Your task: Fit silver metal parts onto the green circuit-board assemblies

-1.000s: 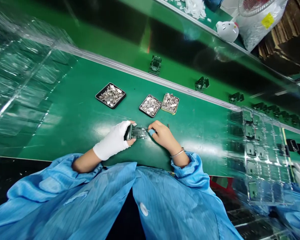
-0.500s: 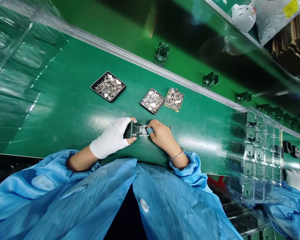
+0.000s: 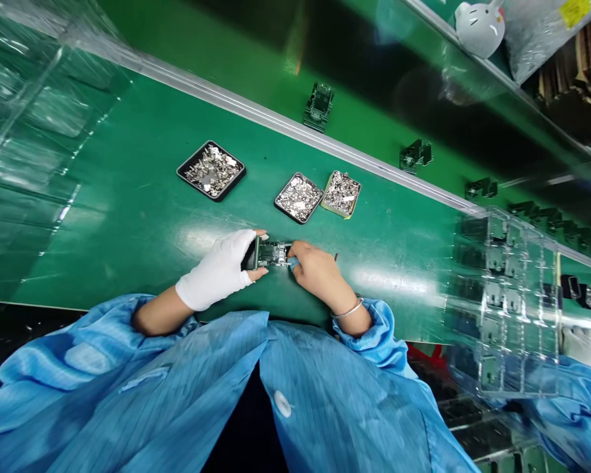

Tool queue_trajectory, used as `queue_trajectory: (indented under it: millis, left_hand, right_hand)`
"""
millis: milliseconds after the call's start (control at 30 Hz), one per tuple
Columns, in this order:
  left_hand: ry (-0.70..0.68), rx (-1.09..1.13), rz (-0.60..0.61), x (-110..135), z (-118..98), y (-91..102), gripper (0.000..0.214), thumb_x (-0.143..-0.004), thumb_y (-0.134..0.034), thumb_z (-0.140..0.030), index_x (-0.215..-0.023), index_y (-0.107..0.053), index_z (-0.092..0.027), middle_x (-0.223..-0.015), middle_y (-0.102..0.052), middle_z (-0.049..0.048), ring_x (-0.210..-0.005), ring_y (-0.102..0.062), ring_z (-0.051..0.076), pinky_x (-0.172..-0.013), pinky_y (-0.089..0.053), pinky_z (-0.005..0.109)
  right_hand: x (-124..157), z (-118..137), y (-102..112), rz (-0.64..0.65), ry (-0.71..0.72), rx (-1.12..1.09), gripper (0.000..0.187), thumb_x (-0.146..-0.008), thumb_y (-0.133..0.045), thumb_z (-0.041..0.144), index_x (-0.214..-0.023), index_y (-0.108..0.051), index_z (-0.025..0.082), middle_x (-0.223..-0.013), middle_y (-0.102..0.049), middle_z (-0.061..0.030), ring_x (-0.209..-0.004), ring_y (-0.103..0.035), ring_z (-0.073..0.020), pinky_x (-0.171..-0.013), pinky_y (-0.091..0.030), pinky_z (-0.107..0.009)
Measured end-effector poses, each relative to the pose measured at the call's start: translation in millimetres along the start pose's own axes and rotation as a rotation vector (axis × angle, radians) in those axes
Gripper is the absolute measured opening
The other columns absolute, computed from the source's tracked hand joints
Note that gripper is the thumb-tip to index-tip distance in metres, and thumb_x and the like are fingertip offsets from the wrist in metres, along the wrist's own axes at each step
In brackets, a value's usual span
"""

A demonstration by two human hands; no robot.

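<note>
My left hand (image 3: 221, 268), in a white glove with bare fingertips, grips a dark green electronic module (image 3: 274, 253) by its wider left end, thumb and fingers on opposite edges. The module is held low above the green work surface, with metal parts showing in its middle. My right hand (image 3: 318, 270) is closed at the module's right end, its fingers bent against it. Something blue wraps one of these fingertips. What the fingers pinch is hidden; a thin dark tip (image 3: 335, 257) shows just beyond the knuckles.
Three small trays of shiny metal parts lie ahead: a black one (image 3: 211, 171), another (image 3: 299, 198) and a yellowish-rimmed one (image 3: 341, 194). Similar modules (image 3: 319, 105) sit beyond the metal rail (image 3: 256, 108). Clear compartment trays (image 3: 519, 309) stand at right, near a co-worker's gloved hand (image 3: 585, 348).
Both hands keep their hold at the module, with only slight finger shifts on the right. The whole view has moved very slightly.
</note>
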State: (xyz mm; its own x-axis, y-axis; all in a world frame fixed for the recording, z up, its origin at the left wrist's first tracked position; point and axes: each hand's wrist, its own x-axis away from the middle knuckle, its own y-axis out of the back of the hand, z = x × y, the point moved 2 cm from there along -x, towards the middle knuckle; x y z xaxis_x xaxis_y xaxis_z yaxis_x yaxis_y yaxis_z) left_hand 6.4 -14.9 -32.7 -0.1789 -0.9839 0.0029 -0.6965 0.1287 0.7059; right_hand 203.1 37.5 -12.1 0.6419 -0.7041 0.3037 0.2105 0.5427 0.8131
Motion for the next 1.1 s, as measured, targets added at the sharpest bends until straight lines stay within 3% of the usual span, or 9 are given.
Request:
queue_trajectory:
  millis: [100,233,400,533,700,767,900,1000,1100]
  left_hand:
    - [-0.007,0.031,-0.028,0,0,0.0,0.055,-0.076,-0.063,-0.046,-0.12,-0.051,-0.016,-0.121,-0.062,0.0136,-0.116,-0.058,0.033,-0.099,-0.046,0.046]
    - [-0.045,0.118,-0.14,2,-2,-1.3,0.055,-0.078,-0.065,-0.046,-0.121,-0.048,-0.017,-0.124,-0.06,0.0135,-0.119,-0.057,0.03,-0.102,-0.045,0.046]
    - [-0.197,0.204,-0.212,4,-10,-0.2,0.067,-0.078,-0.065,-0.052,-0.131,-0.04,-0.019,-0.137,-0.052,0.0158,-0.128,-0.05,0.03,-0.107,-0.042,0.048]
    - [-0.206,0.056,-0.227,1,-10,3.6,0.077,-0.081,-0.062,-0.052,-0.142,-0.032,-0.016,-0.144,-0.044,0.0186,-0.133,-0.045,0.032,-0.109,-0.04,0.049]
    - [-0.181,-0.188,-0.121,-7,-6,2.8,0.062,-0.081,-0.059,-0.04,-0.134,-0.044,-0.012,-0.131,-0.056,0.0185,-0.123,-0.053,0.035,-0.103,-0.045,0.049]
    - [-0.16,-0.203,-0.076,-7,-6,1.3,0.059,-0.079,-0.061,-0.038,-0.13,-0.047,-0.012,-0.126,-0.059,0.0175,-0.119,-0.056,0.035,-0.1,-0.047,0.048]
    - [-0.112,-0.188,-0.047,-3,-6,-3.3,0.06,-0.077,-0.061,-0.037,-0.13,-0.046,-0.012,-0.125,-0.059,0.017,-0.116,-0.058,0.034,-0.097,-0.049,0.047]
    - [-0.132,-0.196,-0.04,0,-7,-5.8,0.067,-0.078,-0.062,-0.043,-0.133,-0.043,-0.011,-0.129,-0.057,0.0186,-0.12,-0.055,0.035,-0.1,-0.047,0.047]
    - [-0.156,-0.182,-0.011,3,-7,-4.8,0.079,-0.079,-0.061,-0.054,-0.139,-0.037,-0.01,-0.137,-0.051,0.0205,-0.128,-0.05,0.035,-0.105,-0.043,0.047]
  right_hand:
    - [1,-8,2,-0.074,0.054,-0.137,0.021,-0.083,-0.051,0.009,-0.095,-0.063,0.02,-0.099,-0.067,-0.0057,-0.091,-0.062,-0.0202,-0.078,-0.046,-0.031]
    - [2,-18,9,-0.36,0.177,-0.332,0.011,-0.089,-0.058,0.024,-0.095,-0.066,0.02,-0.108,-0.067,-0.0061,-0.106,-0.059,-0.0192,-0.096,-0.041,-0.035]
    - [0,-9,8,-0.377,0.188,-0.491,0.012,-0.09,-0.056,0.03,-0.085,-0.062,0.02,-0.088,-0.067,-0.0025,-0.085,-0.062,-0.0157,-0.083,-0.048,-0.03]
    - [5,8,6,-0.438,0.334,-0.176,0.007,-0.088,-0.058,0.023,-0.093,-0.061,0.02,-0.1,-0.067,-0.0058,-0.099,-0.06,-0.0193,-0.104,-0.038,-0.04]
    - [4,11,12,-0.31,0.527,0.065,0.017,-0.088,-0.055,0.02,-0.103,-0.063,0.021,-0.111,-0.067,-0.0048,-0.105,-0.058,-0.0197,-0.112,-0.028,-0.043]
    - [-3,-8,30,-0.374,0.365,0.032,0.02,-0.093,-0.048,0.021,-0.103,-0.064,0.021,-0.108,-0.068,-0.0046,-0.103,-0.058,-0.0191,-0.104,-0.036,-0.039]
    - [-20,-65,71,-0.548,-0.239,0.149,0.029,-0.092,-0.04,0.013,-0.101,-0.067,0.016,-0.102,-0.066,-0.0107,-0.098,-0.058,-0.0238,-0.087,-0.044,-0.036]
    - [-31,-86,82,-0.483,-0.343,0.266,0.031,-0.087,-0.044,0.009,-0.103,-0.068,0.019,-0.103,-0.065,-0.0103,-0.1,-0.057,-0.0254,-0.084,-0.044,-0.035]
    - [-37,-85,78,-0.423,-0.359,0.326,0.03,-0.085,-0.046,0.01,-0.103,-0.068,0.02,-0.107,-0.064,-0.0108,-0.1,-0.057,-0.0266,-0.081,-0.045,-0.035]
